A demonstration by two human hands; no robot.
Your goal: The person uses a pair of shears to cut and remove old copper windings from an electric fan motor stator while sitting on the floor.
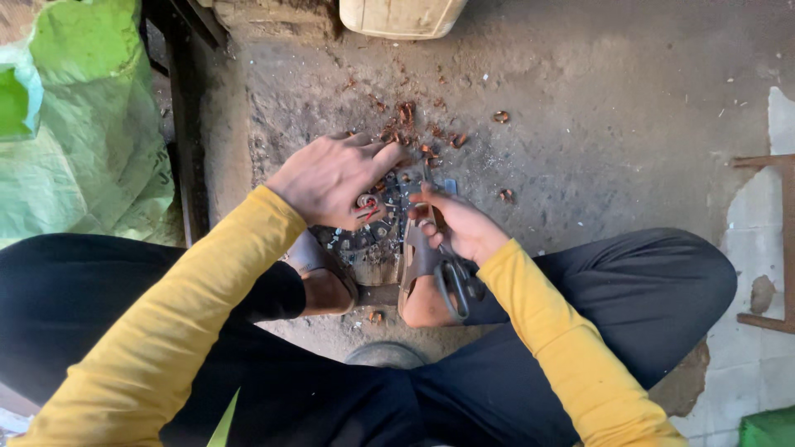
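Note:
My left hand (331, 175) presses down on a round dark metal part (374, 232) with copper windings that lies on a small wooden block (377, 269) between my feet. Its fingers pinch a bit of copper wire at the part's top edge. My right hand (464, 225) grips a pair of metal cutters (447, 269), handles pointing back toward me, jaws at the part's right side near my left fingers. Both sleeves are yellow. The cutter tips are partly hidden by my fingers.
Several copper scraps (407, 124) lie scattered on the dusty concrete floor beyond the part. A green sack (83, 124) sits at the left, a dark metal bar (186, 124) beside it, a pale container (402, 16) at the top, and a rusty frame (778, 240) at the right.

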